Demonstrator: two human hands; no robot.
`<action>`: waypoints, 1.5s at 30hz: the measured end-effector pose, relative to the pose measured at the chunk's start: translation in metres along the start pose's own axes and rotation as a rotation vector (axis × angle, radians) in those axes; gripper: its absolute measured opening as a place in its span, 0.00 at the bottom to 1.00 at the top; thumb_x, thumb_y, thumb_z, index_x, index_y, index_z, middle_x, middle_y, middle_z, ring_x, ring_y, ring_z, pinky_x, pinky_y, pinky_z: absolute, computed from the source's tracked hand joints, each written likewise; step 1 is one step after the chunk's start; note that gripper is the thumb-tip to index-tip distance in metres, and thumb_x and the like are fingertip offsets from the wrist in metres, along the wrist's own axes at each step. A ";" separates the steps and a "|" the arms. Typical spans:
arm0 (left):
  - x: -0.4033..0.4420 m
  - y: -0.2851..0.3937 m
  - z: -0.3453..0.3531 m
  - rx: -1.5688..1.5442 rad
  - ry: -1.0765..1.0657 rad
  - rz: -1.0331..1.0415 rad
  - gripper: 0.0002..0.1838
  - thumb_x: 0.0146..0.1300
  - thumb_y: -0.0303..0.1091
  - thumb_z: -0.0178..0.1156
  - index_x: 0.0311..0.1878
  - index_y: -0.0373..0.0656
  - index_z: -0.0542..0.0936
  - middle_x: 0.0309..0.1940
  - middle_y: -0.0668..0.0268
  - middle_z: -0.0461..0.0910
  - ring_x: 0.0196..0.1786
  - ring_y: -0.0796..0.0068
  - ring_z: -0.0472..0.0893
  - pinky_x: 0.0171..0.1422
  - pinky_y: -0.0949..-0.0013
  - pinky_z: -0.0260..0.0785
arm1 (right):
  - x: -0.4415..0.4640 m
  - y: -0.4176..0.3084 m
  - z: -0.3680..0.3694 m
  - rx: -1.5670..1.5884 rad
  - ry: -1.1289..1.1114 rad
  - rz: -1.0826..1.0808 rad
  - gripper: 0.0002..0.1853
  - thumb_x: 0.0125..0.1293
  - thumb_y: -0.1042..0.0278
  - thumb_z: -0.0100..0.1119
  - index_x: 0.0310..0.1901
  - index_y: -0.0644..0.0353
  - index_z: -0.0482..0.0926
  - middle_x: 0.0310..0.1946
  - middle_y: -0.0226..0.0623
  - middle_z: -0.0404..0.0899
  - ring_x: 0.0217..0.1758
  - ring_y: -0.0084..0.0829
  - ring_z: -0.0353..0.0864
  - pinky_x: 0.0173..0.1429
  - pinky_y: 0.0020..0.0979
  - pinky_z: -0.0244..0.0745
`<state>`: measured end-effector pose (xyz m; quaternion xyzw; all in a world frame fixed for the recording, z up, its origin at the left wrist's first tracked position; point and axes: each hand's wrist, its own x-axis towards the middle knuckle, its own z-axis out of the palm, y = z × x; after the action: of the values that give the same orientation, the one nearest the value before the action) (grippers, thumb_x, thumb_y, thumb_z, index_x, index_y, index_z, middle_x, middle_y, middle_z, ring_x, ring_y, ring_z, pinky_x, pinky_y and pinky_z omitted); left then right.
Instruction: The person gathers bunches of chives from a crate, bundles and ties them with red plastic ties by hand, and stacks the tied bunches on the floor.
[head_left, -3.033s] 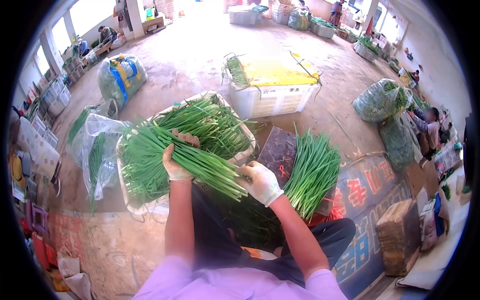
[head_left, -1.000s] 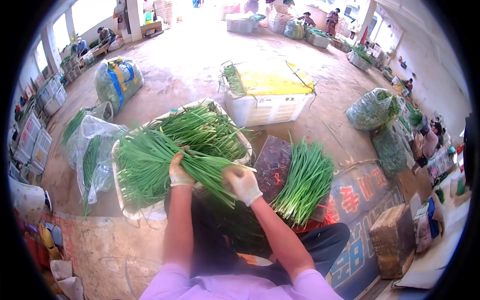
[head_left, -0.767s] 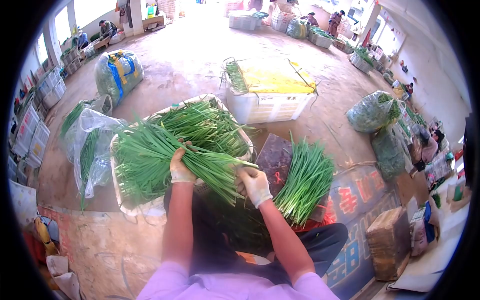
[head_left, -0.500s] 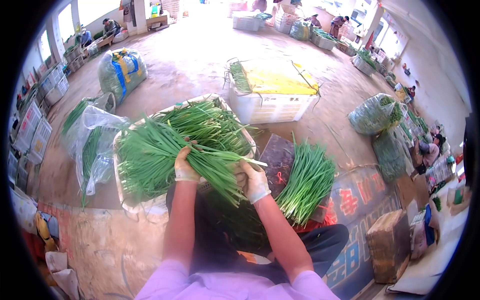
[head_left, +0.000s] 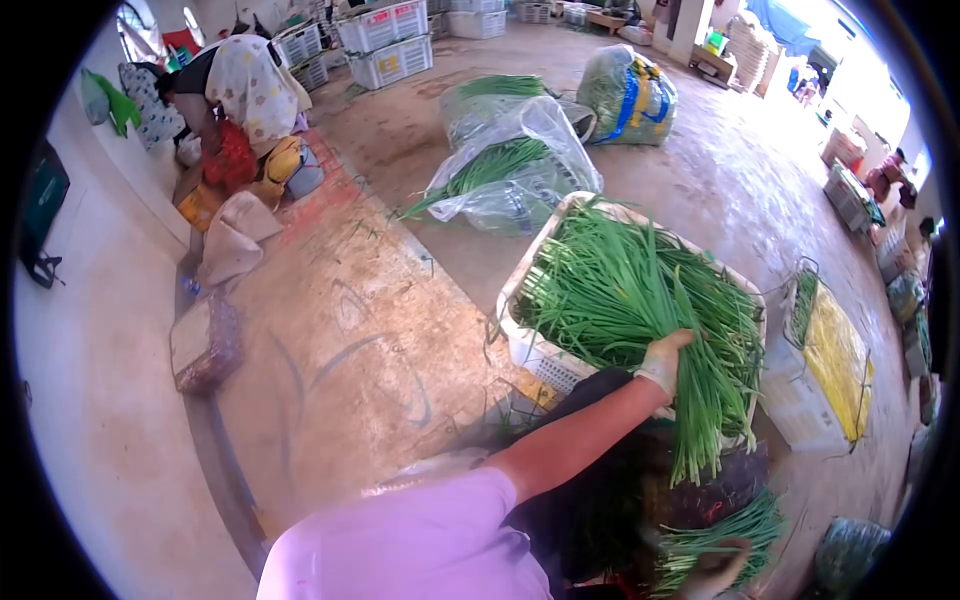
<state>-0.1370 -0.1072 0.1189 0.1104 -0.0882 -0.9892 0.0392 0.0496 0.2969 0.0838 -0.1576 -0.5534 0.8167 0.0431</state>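
Right of centre in the frame, the left hand holds a thick bunch of long green leaves, fingers wrapped round it partway along. The leafy ends spread over the basket, while the paler ends point down past its rim towards the dark board; whether they touch the board is hard to tell. At the bottom right, the right hand is blurred at the pile; whether it grips any stalks cannot be told. For this hold, a snug but soft grip seems best, since a hard squeeze could bruise the leaves and a loose one could let the pale ends slip out of line. The right hand would do well to touch the pile lightly, so its stalks stay parallel, and the bunch's tips should clear the basket's leaves to avoid tangling.
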 end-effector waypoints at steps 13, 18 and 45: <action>-0.030 -0.045 0.025 0.287 -0.114 0.043 0.12 0.58 0.25 0.63 0.46 0.37 0.82 0.35 0.63 0.84 0.34 0.70 0.82 0.42 0.66 0.77 | -0.022 0.001 0.185 -1.026 -0.310 -0.582 0.59 0.44 0.79 0.73 0.78 0.65 0.46 0.75 0.51 0.59 0.78 0.44 0.57 0.80 0.40 0.50; -0.051 -0.055 0.025 0.263 -0.136 -0.120 0.14 0.58 0.25 0.61 0.48 0.40 0.81 0.35 0.66 0.82 0.37 0.73 0.82 0.44 0.69 0.75 | -0.002 0.050 0.212 -0.939 -0.330 -0.544 0.62 0.44 0.74 0.78 0.78 0.62 0.46 0.74 0.57 0.57 0.77 0.50 0.60 0.78 0.42 0.57; -0.135 -0.070 -0.093 0.918 0.030 -0.325 0.14 0.66 0.33 0.67 0.52 0.42 0.83 0.39 0.65 0.86 0.38 0.71 0.85 0.44 0.68 0.78 | 0.014 0.055 0.159 -0.191 -0.460 0.369 0.16 0.61 0.73 0.64 0.51 0.65 0.79 0.37 0.39 0.82 0.35 0.31 0.82 0.40 0.31 0.78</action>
<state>0.0115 -0.0410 0.0459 0.1427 -0.4966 -0.8397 -0.1670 -0.0067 0.1377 0.0836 -0.0697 -0.5850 0.7692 -0.2474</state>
